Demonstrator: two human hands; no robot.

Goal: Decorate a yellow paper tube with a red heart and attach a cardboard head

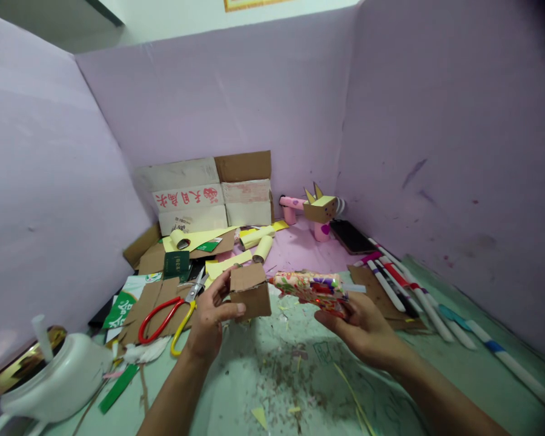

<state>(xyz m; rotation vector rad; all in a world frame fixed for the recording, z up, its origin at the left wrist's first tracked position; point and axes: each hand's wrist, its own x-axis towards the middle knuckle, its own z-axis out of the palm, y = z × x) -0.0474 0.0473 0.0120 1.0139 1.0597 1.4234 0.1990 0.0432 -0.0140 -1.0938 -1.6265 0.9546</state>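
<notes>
A small brown cardboard box [252,297] is held up in my left hand [211,318], its thumb across the near face and the fingers behind its left side. My right hand [356,327] grips a glue gun [309,286] wrapped in a colourful floral pattern. The gun points left, and its tip is at the box's upper right edge. A translucent glue stick [354,288] sticks out of the gun's back end. Both things are above the green work surface [236,387].
Red-and-yellow scissors [163,315] and cardboard scraps lie left, near a white pot-like object [57,384]. Yellow paper rolls [263,248] and a pink tube animal with a box head [320,209] stand behind. A phone [352,236] and several markers [431,312] lie right.
</notes>
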